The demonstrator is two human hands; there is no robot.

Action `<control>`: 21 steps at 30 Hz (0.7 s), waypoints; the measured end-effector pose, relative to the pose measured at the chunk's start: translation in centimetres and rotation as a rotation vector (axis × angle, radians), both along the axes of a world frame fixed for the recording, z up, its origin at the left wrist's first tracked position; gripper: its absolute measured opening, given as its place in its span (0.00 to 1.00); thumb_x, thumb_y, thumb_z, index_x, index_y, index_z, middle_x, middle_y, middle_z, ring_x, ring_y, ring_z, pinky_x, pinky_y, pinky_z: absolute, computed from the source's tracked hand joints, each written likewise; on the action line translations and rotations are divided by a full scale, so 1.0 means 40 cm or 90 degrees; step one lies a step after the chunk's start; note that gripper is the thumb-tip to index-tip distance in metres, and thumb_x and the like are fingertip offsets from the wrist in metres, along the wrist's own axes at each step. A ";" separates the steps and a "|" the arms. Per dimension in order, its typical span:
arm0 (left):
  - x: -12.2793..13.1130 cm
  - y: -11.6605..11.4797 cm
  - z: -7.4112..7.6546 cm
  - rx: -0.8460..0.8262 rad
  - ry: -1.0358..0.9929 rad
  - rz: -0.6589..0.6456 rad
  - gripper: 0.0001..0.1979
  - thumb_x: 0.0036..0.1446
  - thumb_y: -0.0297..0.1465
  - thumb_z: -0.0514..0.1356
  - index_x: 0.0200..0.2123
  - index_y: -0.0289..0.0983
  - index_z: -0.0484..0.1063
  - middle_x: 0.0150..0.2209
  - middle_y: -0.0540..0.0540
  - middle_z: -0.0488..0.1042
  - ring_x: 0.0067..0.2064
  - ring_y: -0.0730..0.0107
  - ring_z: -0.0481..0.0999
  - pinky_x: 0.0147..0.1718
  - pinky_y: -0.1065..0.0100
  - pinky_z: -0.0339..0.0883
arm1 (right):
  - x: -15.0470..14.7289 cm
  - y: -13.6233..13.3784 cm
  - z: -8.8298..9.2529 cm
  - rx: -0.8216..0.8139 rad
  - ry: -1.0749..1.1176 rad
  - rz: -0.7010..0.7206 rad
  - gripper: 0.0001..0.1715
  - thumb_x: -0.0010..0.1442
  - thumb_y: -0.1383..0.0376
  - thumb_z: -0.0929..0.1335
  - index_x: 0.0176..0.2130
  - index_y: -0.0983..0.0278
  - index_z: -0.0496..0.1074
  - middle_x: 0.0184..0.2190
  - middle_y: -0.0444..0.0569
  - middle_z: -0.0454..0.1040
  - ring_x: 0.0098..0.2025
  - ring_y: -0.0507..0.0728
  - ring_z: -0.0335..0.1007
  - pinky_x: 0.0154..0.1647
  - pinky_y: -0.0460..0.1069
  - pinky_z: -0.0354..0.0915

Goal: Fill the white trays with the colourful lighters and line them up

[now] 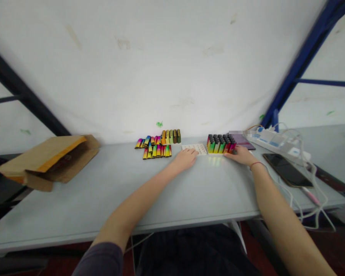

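Observation:
My left hand (186, 158) lies over the front of a white tray (201, 148) with round holes, its fingers stretched across the top. My right hand (241, 155) is closed at the right end of a second white tray (216, 154), thumb along its front. In this tray stand several upright rainbow-coloured lighter-like pieces (218, 143) with dark tops, packed in rows. Left of my left hand, similar rainbow pieces (156, 151) lie on their sides in a loose pile. Behind them a block of upright yellow-to-green pieces (171, 137) stands by the wall.
An open brown cardboard box (51, 155) lies at the left. At the right are a black phone (287, 169), a white power strip (278, 142) with tangled white cables, and a dark flat item (245, 142). Blue metal posts (293, 73) rise at the right of the grey table (161, 199).

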State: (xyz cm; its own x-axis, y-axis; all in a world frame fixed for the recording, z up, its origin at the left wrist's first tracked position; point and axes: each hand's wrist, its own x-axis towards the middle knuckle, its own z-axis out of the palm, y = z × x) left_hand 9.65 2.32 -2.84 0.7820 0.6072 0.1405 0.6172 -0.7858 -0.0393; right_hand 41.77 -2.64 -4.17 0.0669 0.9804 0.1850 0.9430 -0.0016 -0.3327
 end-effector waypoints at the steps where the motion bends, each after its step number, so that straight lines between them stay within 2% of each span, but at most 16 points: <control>1: -0.018 -0.016 -0.006 0.006 -0.008 -0.021 0.18 0.69 0.27 0.52 0.58 0.35 0.72 0.58 0.38 0.77 0.59 0.57 0.75 0.59 0.57 0.68 | -0.012 0.009 -0.002 -0.016 -0.028 -0.010 0.21 0.63 0.50 0.72 0.41 0.66 0.80 0.42 0.60 0.83 0.46 0.67 0.80 0.49 0.56 0.74; 5: -0.080 -0.075 -0.027 0.012 -0.045 -0.099 0.16 0.68 0.26 0.53 0.56 0.37 0.73 0.55 0.40 0.78 0.56 0.58 0.76 0.57 0.58 0.69 | -0.072 0.050 -0.003 -0.064 -0.133 -0.064 0.27 0.68 0.48 0.67 0.44 0.69 0.80 0.47 0.66 0.81 0.50 0.69 0.79 0.51 0.56 0.72; 9: -0.106 -0.106 -0.034 0.006 -0.075 -0.139 0.14 0.69 0.27 0.55 0.54 0.38 0.75 0.54 0.42 0.79 0.55 0.58 0.77 0.54 0.58 0.70 | -0.146 0.109 0.002 -0.070 -0.145 -0.096 0.30 0.69 0.46 0.66 0.47 0.71 0.79 0.50 0.68 0.80 0.52 0.70 0.79 0.51 0.55 0.71; 12: -0.104 -0.107 -0.038 0.009 -0.094 -0.149 0.13 0.69 0.28 0.56 0.53 0.38 0.75 0.52 0.42 0.80 0.54 0.59 0.77 0.54 0.59 0.70 | -0.202 0.161 0.012 -0.084 -0.105 -0.108 0.30 0.68 0.46 0.68 0.48 0.70 0.80 0.51 0.66 0.80 0.53 0.70 0.78 0.49 0.54 0.72; 15: -0.100 -0.102 -0.044 0.024 -0.116 -0.158 0.13 0.68 0.27 0.57 0.52 0.38 0.76 0.52 0.41 0.79 0.54 0.60 0.77 0.55 0.60 0.70 | -0.253 0.206 0.022 -0.081 -0.070 -0.102 0.29 0.66 0.45 0.70 0.48 0.67 0.81 0.54 0.63 0.80 0.57 0.70 0.76 0.52 0.55 0.71; 21: -0.103 -0.097 -0.054 0.049 -0.130 -0.169 0.13 0.69 0.28 0.57 0.53 0.38 0.77 0.51 0.41 0.79 0.53 0.60 0.76 0.55 0.59 0.70 | -0.321 0.251 0.026 -0.074 -0.010 -0.131 0.27 0.65 0.46 0.70 0.53 0.60 0.81 0.54 0.57 0.81 0.59 0.71 0.75 0.53 0.57 0.71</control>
